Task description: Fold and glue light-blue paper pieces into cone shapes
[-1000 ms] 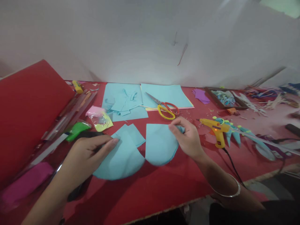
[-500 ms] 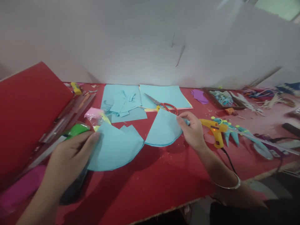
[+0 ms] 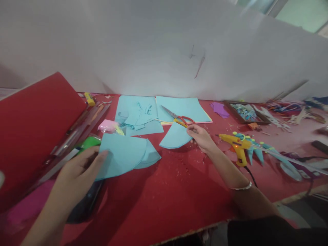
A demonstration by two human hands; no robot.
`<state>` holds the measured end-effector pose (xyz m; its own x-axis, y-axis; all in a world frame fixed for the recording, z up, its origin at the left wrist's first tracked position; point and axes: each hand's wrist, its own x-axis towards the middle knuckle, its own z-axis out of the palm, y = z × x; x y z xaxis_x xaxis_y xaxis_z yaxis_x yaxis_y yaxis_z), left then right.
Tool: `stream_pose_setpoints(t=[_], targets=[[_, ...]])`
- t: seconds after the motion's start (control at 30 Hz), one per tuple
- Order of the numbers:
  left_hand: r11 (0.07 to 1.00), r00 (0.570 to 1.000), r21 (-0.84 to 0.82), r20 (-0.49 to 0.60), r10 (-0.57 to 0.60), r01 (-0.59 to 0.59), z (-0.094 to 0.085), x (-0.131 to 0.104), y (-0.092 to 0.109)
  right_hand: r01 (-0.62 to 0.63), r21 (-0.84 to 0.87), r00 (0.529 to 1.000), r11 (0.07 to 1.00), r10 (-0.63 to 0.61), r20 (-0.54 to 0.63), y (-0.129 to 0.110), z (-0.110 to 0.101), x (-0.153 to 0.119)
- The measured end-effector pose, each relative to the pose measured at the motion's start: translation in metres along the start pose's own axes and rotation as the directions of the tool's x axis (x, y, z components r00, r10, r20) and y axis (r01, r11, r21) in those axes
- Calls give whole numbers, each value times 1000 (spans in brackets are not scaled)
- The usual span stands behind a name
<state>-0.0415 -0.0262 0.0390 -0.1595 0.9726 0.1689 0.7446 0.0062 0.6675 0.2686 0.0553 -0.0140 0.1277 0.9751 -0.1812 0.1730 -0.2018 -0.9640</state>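
Note:
Between thumb and fingers, my left hand (image 3: 79, 174) pinches light blue paper pieces (image 3: 123, 153) with curved lower edges; a second piece (image 3: 151, 155) fans out behind them to the right. My right hand (image 3: 201, 136) is closed on the corner of a blue paper wedge (image 3: 175, 136), held apart from the left-hand pieces. Just beyond that wedge, red-handled scissors (image 3: 176, 116) lie on blue paper sheets (image 3: 184, 106). Blue paper offcuts (image 3: 139, 118) are heaped to the left of the scissors.
A yellow glue gun (image 3: 237, 145) lies right of my right hand, beside several small blue paper cones (image 3: 257, 153). Behind it stands a tray of scraps (image 3: 247, 112). A red board (image 3: 38, 119) leans at the left, near a yellow glue stick (image 3: 89, 99). The table (image 3: 174, 201) is red.
My right hand and its wedge have moved away from me, slightly left, towards the scissors. The left-hand pieces have shifted over one another, with one now fanned out behind.

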Motion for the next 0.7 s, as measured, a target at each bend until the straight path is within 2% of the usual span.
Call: stream_pose_setpoints(t=[0.07, 0.1, 0.17, 0.2, 0.27, 0.3, 0.33, 0.4, 0.43, 0.47, 0.5, 0.57, 0.6, 0.67, 0.7], targets=[[997, 995, -15, 63, -75, 76, 1, -1, 2, -20, 42, 1000, 999, 19, 12, 1, 2, 1], [995, 993, -21, 56, -99, 100, 1, -2, 2, -22, 53, 1000, 998, 21, 22, 1, 3, 0], [996, 994, 11, -54, -93, 94, 2, -4, -1, -33, 75, 999, 997, 30, 44, 1, 4, -2], [998, 992, 48, -122, -44, 50, 3, -6, -3, -42, 80, 998, 996, 37, 56, 2, 5, -3], [978, 967, 162, -192, 165, -134, 8, -9, -8, -60, 68, 995, 996, 55, 79, 6, 6, -5], [937, 936, 224, -170, 309, -269, 12, -12, -9, -63, 44, 994, 997, 58, 87, 9, 6, -5], [870, 885, 270, -110, 453, -412, 17, -14, -10, -55, -2, 994, 998, 55, 90, 12, 7, -6], [684, 727, 300, 46, 685, -665, 30, -18, -10, 24, -194, 995, 981, -6, 95, 17, 7, -7], [591, 647, 312, 114, 754, -744, 37, -20, -9, 101, -335, 993, 937, -72, 98, 19, 7, -8], [505, 575, 321, 177, 799, -801, 43, -22, -7, 186, -485, 983, 855, -155, 103, 19, 7, -10], [440, 524, 327, 240, 818, -836, 50, -24, -4, 257, -621, 964, 741, -237, 116, 19, 7, -13], [358, 455, 309, 345, 821, -881, 60, -28, 0, 330, -795, 922, 510, -355, 154, 14, 6, -23], [340, 438, 299, 381, 814, -891, 64, -29, 2, 348, -831, 909, 435, -375, 184, 9, 6, -30], [325, 428, 295, 425, 798, -899, 69, -32, 4, 444, -814, 878, 373, -360, 314, 0, 9, -48], [326, 436, 307, 432, 790, -894, 71, -34, 4, 536, -759, 837, 370, -349, 421, -4, 11, -57]])
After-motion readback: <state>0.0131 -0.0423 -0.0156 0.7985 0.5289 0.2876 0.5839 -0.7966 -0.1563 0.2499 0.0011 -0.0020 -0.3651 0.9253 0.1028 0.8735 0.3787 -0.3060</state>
